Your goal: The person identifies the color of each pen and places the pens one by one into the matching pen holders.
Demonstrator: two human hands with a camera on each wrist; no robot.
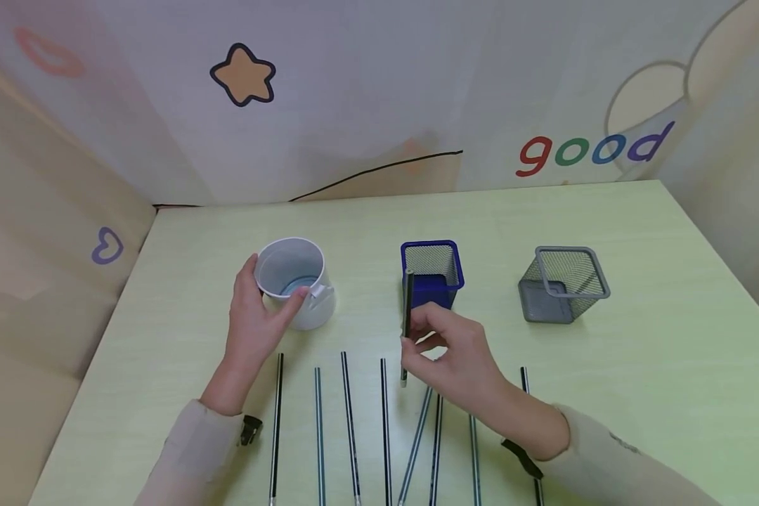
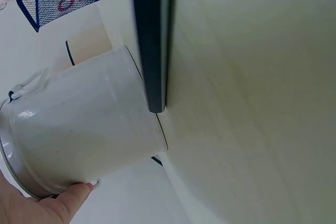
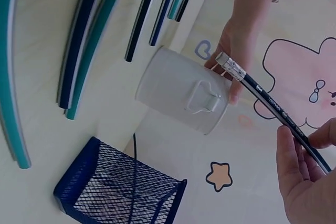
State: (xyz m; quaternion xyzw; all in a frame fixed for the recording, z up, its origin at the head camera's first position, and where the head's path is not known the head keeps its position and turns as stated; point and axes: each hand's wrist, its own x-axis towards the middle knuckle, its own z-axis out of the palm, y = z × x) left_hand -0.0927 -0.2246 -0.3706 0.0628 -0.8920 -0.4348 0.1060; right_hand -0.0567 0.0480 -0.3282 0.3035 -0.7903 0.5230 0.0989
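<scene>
My left hand (image 1: pixel 254 330) grips a white metal bucket (image 1: pixel 316 313) at the rim, its fingers on the left side and its thumb at the near edge. The bucket stands on the table; a small side handle (image 3: pixel 207 100) shows in the right wrist view. Between thumb and fingers, my right hand (image 1: pixel 458 351) pinches a dark pencil (image 1: pixel 407 309). The right wrist view shows that pencil's white eraser (image 3: pixel 222 59) at its free end, pointing away from the hand. In the head view the pencil is held in front of a blue mesh pen holder (image 1: pixel 458 270).
A grey mesh pen holder (image 1: pixel 563 309) stands to the right. Along the near side of the pale green table (image 1: pixel 683 393) lie several pencils, dark ones (image 1: pixel 277 422) and teal ones (image 1: pixel 319 436). A printed curtain (image 1: pixel 367 84) hangs behind the table.
</scene>
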